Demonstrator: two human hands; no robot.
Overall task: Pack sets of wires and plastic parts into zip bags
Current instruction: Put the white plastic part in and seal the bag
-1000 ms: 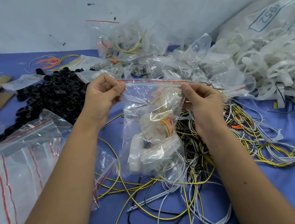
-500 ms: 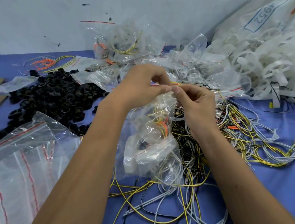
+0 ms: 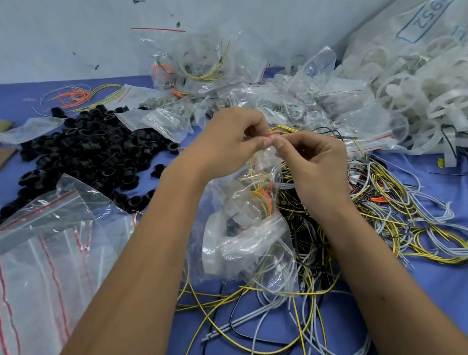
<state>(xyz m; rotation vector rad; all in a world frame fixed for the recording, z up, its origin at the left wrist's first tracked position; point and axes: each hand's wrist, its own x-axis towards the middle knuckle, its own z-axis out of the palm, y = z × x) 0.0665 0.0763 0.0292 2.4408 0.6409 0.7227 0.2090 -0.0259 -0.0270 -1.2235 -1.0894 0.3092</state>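
Pinching the red zip strip of the filled zip bag [image 3: 246, 232] between left hand [image 3: 230, 140] and right hand [image 3: 313, 161] — thumbs touching at mid-seal, bag hanging below over loose wires [image 3: 286, 309] on the counter [image 3: 443, 294]. Seal running left-right — likely pressing outward next.

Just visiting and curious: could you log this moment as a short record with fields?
left hand: pinches the zip bag's red-lined top
right hand: pinches the same top, fingertips meeting the left's
zip bag: hangs from both hands, holds wires and white plastic parts
loose wires: tangled beneath
black rings: heaped left
empty bags: near left
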